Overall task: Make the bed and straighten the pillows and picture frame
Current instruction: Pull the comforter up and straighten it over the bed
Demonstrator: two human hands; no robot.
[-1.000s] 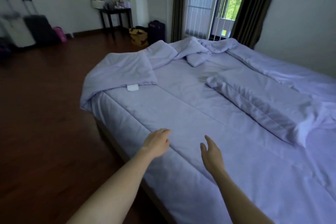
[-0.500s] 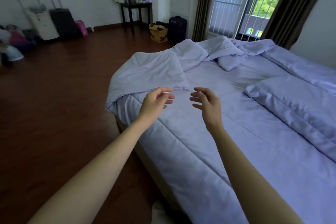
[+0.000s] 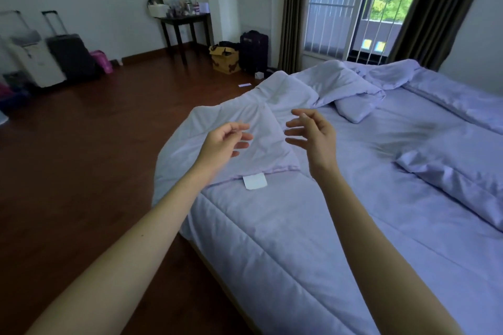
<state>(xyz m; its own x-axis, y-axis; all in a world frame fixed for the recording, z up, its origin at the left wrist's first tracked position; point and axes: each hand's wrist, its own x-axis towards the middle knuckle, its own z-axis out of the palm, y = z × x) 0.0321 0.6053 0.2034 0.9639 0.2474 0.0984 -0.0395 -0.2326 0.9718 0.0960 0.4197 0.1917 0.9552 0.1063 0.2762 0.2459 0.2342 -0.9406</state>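
1. I stand at the near left side of the bed (image 3: 272, 266). Both arms reach forward over its left edge.

2. My left hand (image 3: 224, 141) hangs in the air with fingers loosely curled and apart, gripping nothing. My right hand (image 3: 313, 136) is level with it, fingers spread and palm turned toward the left hand, also holding nothing.

3. The duvet (image 3: 245, 128) is folded back on itself at the far left corner of the bed. The flap lies just beyond and below both hands. Its hemmed edge runs left to right, with a white tag (image 3: 255, 181) hanging from it on the near side.

4. That edge is what the coming move turns on, as I judge it. It sits nearer to me than my fingertips, below the gap between my hands, so I would drop down and slightly back to catch it. The left hand is nearer the corner at the bed's side; the right is nearer the inner end of the fold.

5. More duvet is bunched in a ridge toward the far end by the window (image 3: 340, 8), and another fold lies at the right.

6. A pillow (image 3: 353, 110) lies crooked at the far middle of the bed, partly under the bunched cloth. I see no picture frame from here.

7. The job looks barely begun.
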